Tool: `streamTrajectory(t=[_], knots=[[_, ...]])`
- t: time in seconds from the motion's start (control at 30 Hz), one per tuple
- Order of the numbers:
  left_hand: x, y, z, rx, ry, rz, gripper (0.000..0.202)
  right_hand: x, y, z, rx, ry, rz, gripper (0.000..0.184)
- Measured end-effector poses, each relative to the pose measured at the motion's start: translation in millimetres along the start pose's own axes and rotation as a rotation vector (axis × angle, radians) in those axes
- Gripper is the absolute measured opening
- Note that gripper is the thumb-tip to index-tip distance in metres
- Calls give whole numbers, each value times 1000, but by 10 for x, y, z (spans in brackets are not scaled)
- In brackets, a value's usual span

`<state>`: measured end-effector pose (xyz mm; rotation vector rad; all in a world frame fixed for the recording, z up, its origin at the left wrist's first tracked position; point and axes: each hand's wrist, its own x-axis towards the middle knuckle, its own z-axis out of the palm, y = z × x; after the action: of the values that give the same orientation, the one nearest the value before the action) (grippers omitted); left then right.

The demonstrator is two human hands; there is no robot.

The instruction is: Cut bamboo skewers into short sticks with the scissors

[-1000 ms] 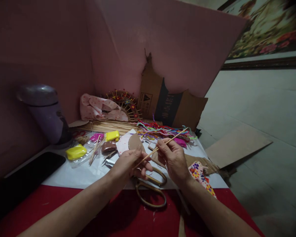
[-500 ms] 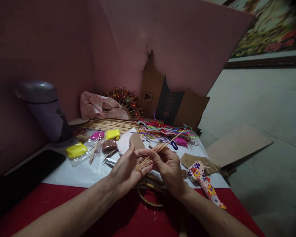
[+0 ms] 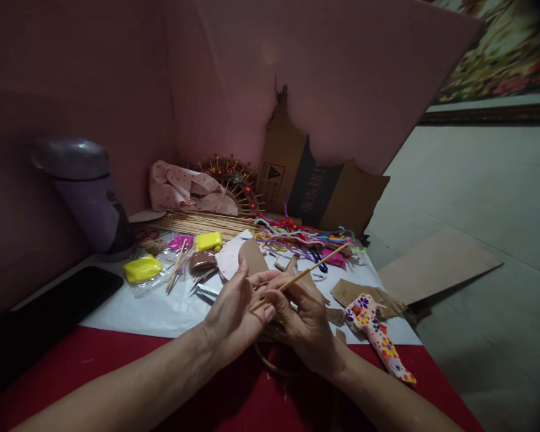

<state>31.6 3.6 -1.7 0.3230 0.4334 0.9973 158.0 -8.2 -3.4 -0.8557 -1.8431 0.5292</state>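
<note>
While R hand (image 3: 308, 321) pinched a thin wooden stick (image 3: 312, 268) btwn thumb & bent fingers, L hand (image 3: 234, 315) lay open beside it, palm turned up, thumb well apart from the fingers, nothing clamped there. Stick ran slantwise, low end over L fingers/palm, upper end pointing up & R toward the fuzzy coloured strands (image 3: 292, 230); firm contact w/ L palm couldn't be told, nor whether 1 pc or 2 lying tog. Below the hands, a scissors loop (image 3: 270, 364) showed in part over the red cloth (image 3: 117, 372); rest hidden. Just past L hand: pale spotted pc (image 3: 229, 258) w/ brown card (image 3: 252, 257) on it. L of that, approx. in a cluster on the white sheet (image 3: 162, 318): 2 yellow packs, near one (image 3: 143, 269) & far one (image 3: 208, 241), plus brown pack (image 3: 202, 261) & short sticks (image 3: 176, 267). Behind these, bundle of long sticks (image 3: 198, 224) lay flat. R of R hand: floral-patterned pc (image 3: 378, 336), upper end touching or close to brown scrap (image 3: 360, 296), couldn't tell which.
</note>
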Motion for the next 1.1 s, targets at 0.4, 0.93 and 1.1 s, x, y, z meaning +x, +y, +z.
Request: streamTrajectory(t=[0.4, 0.93, 1.1], knots=[[-32, 27, 28, 6, 37, 4, 55, -48, -1, 41, -32, -32, -60, 9], [-28, -50, -39, 478, 81, 40, 18, 182, 107, -45, 591, 197, 643, 31], [-55, -35, -24, 513, 26, 18, 24, 194, 149, -61, 567, 211, 647, 35]])
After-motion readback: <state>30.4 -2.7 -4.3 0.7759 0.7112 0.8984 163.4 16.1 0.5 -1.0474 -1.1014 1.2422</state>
